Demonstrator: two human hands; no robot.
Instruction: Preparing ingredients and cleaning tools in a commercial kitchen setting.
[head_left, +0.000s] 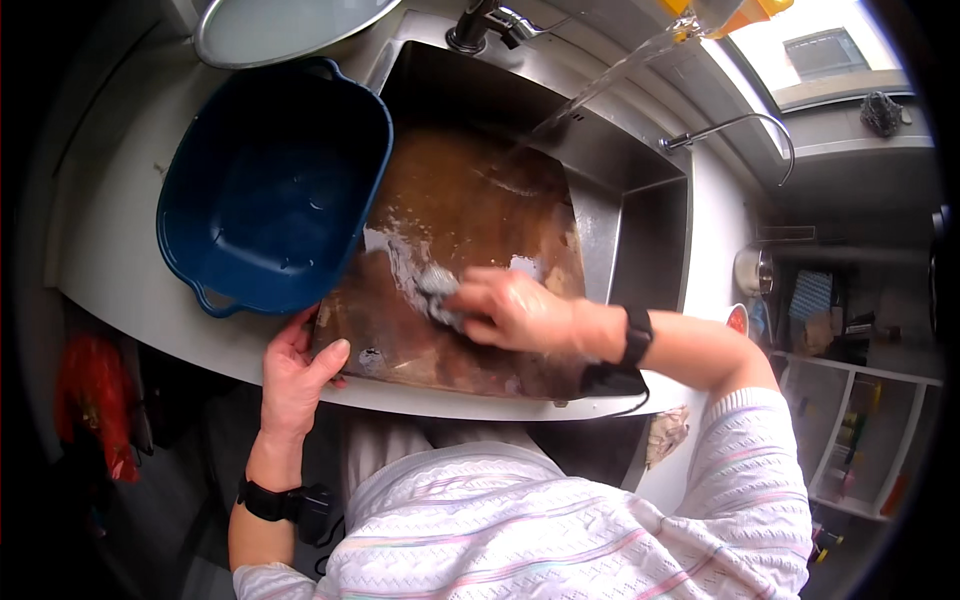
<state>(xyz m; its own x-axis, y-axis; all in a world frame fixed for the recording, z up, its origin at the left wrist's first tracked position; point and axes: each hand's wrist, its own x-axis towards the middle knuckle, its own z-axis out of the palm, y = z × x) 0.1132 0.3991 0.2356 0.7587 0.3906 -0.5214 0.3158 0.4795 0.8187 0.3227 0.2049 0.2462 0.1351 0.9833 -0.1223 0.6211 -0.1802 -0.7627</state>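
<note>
A wet, brown wooden board (480, 225) lies partly over the steel sink, its near edge on the white counter. My right hand (510, 307), slightly blurred, presses a grey crumpled cloth or scouring pad (439, 289) against the board left of its middle. At the near left corner, my left hand (304, 367) holds the board's edge with the thumb on top; its fingers are partly hidden beneath. Water (592, 94) streams from a yellow-edged spout or container (709, 19) at the top onto the board's far part.
A blue basin (262, 202) with handles stands on the counter to the left, close to the board. Behind it is a glass lid (292, 26). A black faucet (469, 30) rises behind the sink (652, 225), and a thin curved chrome tap (750, 120) stands at the right.
</note>
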